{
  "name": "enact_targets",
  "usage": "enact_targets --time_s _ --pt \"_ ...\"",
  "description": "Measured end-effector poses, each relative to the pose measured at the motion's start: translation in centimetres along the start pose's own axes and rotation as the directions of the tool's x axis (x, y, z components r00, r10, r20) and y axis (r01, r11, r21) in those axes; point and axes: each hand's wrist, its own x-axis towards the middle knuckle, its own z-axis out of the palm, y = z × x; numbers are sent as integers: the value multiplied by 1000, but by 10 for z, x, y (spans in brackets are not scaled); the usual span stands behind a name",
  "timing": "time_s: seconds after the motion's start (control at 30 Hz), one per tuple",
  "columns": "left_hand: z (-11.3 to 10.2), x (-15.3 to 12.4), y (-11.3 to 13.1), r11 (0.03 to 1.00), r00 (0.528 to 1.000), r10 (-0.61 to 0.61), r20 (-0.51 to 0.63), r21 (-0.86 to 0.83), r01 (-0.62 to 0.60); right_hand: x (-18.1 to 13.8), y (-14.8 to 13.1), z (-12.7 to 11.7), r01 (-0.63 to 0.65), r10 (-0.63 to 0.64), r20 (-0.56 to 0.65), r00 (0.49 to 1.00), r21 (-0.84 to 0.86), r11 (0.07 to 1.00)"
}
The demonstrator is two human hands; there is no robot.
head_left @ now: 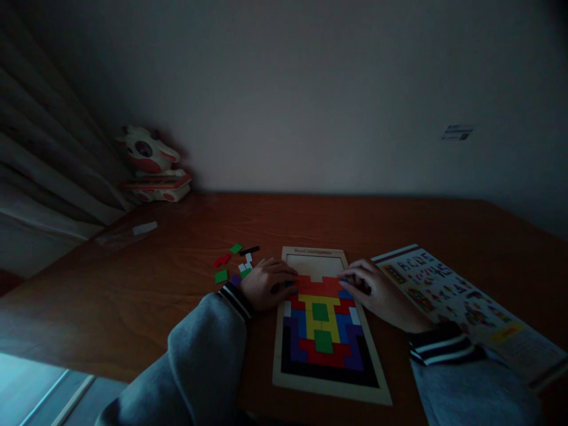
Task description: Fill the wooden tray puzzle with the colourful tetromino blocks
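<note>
A wooden puzzle board [332, 393] lies before me, largely filled with coloured block pieces. Yellow, green [323, 341], red, blue, purple and black pieces form a near-symmetric pattern, while the bare wood [306, 263] of the tray shows at its far end. My left hand [269, 282] rests over the left rim, fingers bent and closed at a blue puzzle piece mostly hidden beneath them. From the right, my right hand [364, 288] reaches over the opposite rim, thumb and forefinger closed at another small blue puzzle piece [344, 293] beside the orange-red ones.
Loose pieces lie left of the board, including a green square [221, 276], a red one [222, 260] and a black bar [249, 251]. A printed pattern sheet [461, 290] lies at right, partly under my right forearm. A cow-shaped toy [153, 165] stands at the back left near a curtain [48, 142].
</note>
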Motion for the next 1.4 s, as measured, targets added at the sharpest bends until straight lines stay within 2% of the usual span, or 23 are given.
enact_targets --time_s 0.43,0.63,0.93,1.17,1.4 --pt "0 1 -1 998 998 53 -32 -19 -54 1 -3 -2 8 -8 -9 1000 -48 999" --pt "0 3 5 996 996 78 -32 -39 -79 2 -14 0 97 -103 -45 994 -110 989" --pt "0 7 21 994 995 85 60 -71 -80 4 -9 13 58 -58 22 998 -4 998" --pt "1 7 20 992 994 103 34 -81 -100 5 -16 11 66 -65 7 998 -52 997" --pt "2 6 18 991 991 128 24 -44 -127 8 -13 12 69 -70 -27 997 -15 997"
